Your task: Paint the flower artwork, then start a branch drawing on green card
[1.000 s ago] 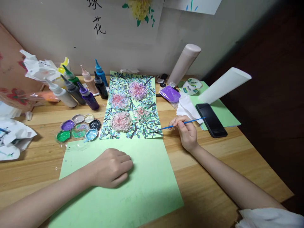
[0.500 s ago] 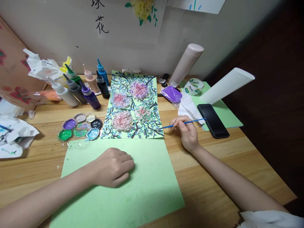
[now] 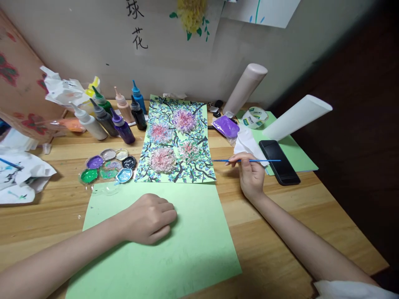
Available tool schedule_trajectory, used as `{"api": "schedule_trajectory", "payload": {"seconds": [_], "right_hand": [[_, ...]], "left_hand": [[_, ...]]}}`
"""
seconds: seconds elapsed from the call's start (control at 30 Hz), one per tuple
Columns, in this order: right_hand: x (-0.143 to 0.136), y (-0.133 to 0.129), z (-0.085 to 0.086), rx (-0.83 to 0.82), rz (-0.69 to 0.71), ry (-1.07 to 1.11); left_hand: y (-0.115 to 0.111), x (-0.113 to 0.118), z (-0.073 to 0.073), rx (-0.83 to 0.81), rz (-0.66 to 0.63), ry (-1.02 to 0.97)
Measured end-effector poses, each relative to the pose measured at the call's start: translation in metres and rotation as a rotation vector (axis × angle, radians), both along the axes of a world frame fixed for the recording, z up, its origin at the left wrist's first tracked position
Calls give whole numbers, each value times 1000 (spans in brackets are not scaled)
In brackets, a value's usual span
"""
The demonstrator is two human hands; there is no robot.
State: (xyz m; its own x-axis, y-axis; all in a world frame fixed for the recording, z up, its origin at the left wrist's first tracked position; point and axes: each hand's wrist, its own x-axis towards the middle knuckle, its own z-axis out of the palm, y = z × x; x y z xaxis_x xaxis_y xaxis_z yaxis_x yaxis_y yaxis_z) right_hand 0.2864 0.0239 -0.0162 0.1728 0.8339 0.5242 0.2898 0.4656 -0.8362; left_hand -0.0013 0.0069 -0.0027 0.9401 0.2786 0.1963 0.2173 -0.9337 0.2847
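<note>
My right hand (image 3: pixel 252 176) is closed on a thin blue paintbrush (image 3: pixel 264 160), held level, its tip by the right edge of the painted sheet (image 3: pixel 195 170). That light green sheet carries several fluffy pink and purple flowers, dark branches and small blue leaves. My left hand (image 3: pixel 152 219) lies curled on a plain green sheet (image 3: pixel 193 232) below the painting, its fingers folded with nothing visible in them. Left of the painting sits a flower-shaped palette (image 3: pixel 110 165) with purple, green, black, blue and pale paints.
Paint bottles (image 3: pixel 124 128) stand behind the palette. A phone (image 3: pixel 279 162), white tissue (image 3: pixel 248 143), purple clay packet (image 3: pixel 226 126), tape roll (image 3: pixel 254 118) and two leaning tubes (image 3: pixel 299 117) are at the right. Stained tissue (image 3: pixel 28 176) with another brush lies far left.
My right hand has shifted slightly right and the brush has turned more level, its tip moving from the sheet's lower right up to its right edge. My left hand stays put.
</note>
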Motion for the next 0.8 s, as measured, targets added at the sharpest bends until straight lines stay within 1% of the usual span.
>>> {"api": "schedule_trajectory", "payload": {"seconds": [0.1, 0.17, 0.23, 0.3, 0.37, 0.4, 0.5, 0.6, 0.7, 0.8], "right_hand": [[-11, -2, 12, 14, 20, -23], [-27, -1, 27, -4, 82, -72], [-49, 2, 45, -25, 185, -170], [-75, 8, 63, -12, 327, -312], [-102, 15, 77, 17, 438, -438], [-115, 19, 81, 33, 479, -490], [-147, 28, 83, 68, 548, -588], [-168, 34, 75, 80, 561, -633], [-179, 37, 67, 72, 575, -709], [-182, 39, 65, 55, 571, -740]], "left_hand": [[-1, 0, -1, 4, 0, 27], [-1, 0, -2, 8, 3, 46], [-1, 0, -3, 11, 10, 62], [-1, 0, -3, 9, 24, 80], [-2, 1, -2, 5, 56, 104], [-3, 1, -2, 2, 78, 115], [-4, 2, -4, 4, 144, 129], [-4, 3, -7, 11, 188, 113], [-4, 3, -10, 6, 185, 81], [-3, 3, -12, 3, 176, 62]]}}
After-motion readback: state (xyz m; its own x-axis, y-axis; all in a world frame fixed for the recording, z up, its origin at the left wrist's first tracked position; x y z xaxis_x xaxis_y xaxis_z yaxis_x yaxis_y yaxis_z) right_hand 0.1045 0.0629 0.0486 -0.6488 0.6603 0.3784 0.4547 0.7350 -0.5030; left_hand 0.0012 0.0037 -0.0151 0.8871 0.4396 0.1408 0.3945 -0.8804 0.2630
